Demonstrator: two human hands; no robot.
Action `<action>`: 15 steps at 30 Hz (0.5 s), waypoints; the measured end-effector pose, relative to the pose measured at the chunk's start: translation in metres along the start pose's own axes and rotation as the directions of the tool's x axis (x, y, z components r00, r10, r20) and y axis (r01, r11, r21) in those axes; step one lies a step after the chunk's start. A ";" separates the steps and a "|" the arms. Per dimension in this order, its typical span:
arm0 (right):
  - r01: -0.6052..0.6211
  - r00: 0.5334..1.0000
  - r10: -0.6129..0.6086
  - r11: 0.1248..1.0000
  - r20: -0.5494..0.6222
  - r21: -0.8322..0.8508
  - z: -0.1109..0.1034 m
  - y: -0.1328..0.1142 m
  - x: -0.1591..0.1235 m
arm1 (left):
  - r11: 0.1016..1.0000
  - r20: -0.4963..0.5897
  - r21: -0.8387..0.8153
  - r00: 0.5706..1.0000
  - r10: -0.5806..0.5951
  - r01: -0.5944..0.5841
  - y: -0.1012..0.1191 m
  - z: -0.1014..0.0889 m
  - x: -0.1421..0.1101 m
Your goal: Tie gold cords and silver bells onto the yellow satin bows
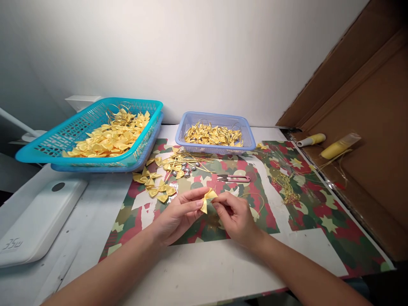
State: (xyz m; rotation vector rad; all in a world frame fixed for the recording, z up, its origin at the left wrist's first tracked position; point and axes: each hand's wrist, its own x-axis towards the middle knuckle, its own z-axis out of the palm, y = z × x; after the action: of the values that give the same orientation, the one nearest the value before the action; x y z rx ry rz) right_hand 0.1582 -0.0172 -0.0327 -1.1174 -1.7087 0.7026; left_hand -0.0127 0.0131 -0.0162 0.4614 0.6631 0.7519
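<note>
Between the fingers of my left hand (185, 212) is a yellow ribbon bow (208, 199), held above the camouflage-patterned sheet. My right hand (236, 214) pinches at the bow's right side, on what looks like a thin gold cord (259, 199) that loops out behind the knuckles. The exact grip of the right fingertips is partly hidden. Just beyond my hands lie pink-handled thread snips (234, 178). Left of the snips, loose yellow bows (161, 189), gold cords (188, 157) and small silver bells (187, 170) are spread on the sheet.
A turquoise basket (38, 148) of bows and cords, stacked on a blue one, stands left. A lilac basket (216, 148) of finished-looking bows stands at the back. Cord scraps (288, 189) lie right, near yellow rolls (338, 146) and cardboard (366, 106). A white power bank (41, 221) lies left.
</note>
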 end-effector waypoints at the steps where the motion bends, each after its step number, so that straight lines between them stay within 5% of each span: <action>1: 0.002 1.000 -0.002 1.000 0.003 0.000 0.000 0.000 0.000 | 1.000 0.002 -0.001 1.000 -0.001 0.001 0.000 0.000 0.000; 15: 0.084 0.996 -0.085 0.996 -0.018 -0.034 -0.001 0.000 0.002 | 1.000 0.005 0.008 1.000 0.006 -0.006 -0.002 -0.002 0.000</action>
State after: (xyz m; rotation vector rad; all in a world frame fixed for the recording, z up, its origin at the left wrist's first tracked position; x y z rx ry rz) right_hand 0.1593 -0.0156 -0.0318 -1.0646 -1.7464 0.6113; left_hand -0.0137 0.0118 -0.0190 0.4728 0.6603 0.7538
